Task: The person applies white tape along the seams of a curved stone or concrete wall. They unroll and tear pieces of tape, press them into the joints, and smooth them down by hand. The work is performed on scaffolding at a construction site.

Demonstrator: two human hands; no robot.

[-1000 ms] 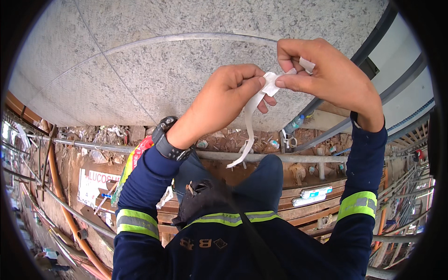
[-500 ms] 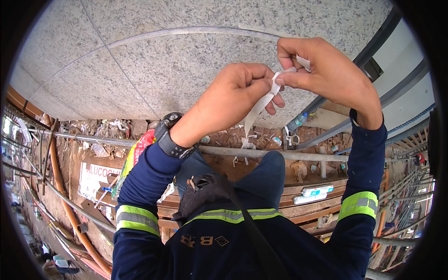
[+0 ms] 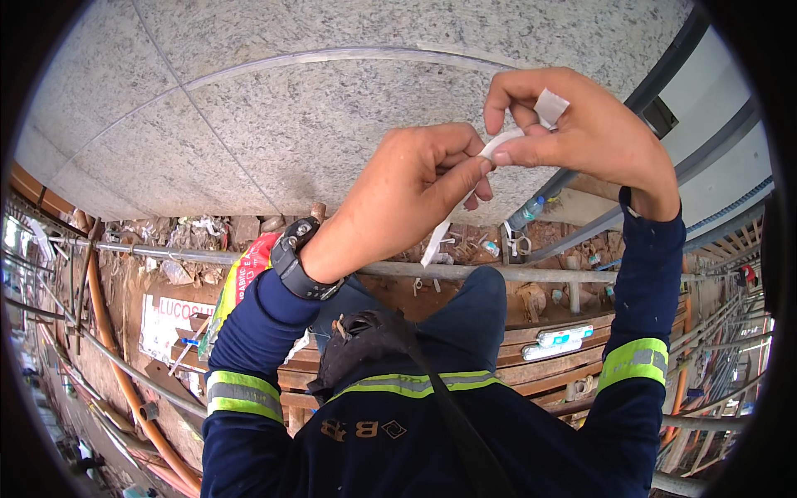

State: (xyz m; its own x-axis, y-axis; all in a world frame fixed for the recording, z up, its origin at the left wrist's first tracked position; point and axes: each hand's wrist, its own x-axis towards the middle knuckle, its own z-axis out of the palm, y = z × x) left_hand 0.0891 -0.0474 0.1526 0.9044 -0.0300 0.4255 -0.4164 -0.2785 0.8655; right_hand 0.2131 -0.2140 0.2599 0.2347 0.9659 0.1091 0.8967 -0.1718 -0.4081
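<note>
A narrow strip of white tape [image 3: 504,141] runs between my two hands in front of a speckled grey stone wall [image 3: 315,137]. Thumb and fingers of my left hand [image 3: 415,183] pinch it, and its tail [image 3: 435,242] hangs down below that hand. Close beside, my right hand [image 3: 581,129] grips the strip between thumb and fingers. A short end of the tape sticks up past the right fingers. Across the wall, a pale strip [image 3: 332,55] follows a joint line.
A metal pipe [image 3: 465,271] crosses in front of my knees. Wooden planks [image 3: 531,371] lie by my legs, with white and blue tubular packs [image 3: 558,342] on them. A plastic bottle [image 3: 526,213] and rubble lie near the wall's foot. Dark metal bars stand at right.
My left hand has turned and shifted slightly down. The tape's tail has swung left and shows less, while its upper end stands out more beside my right fingers.
</note>
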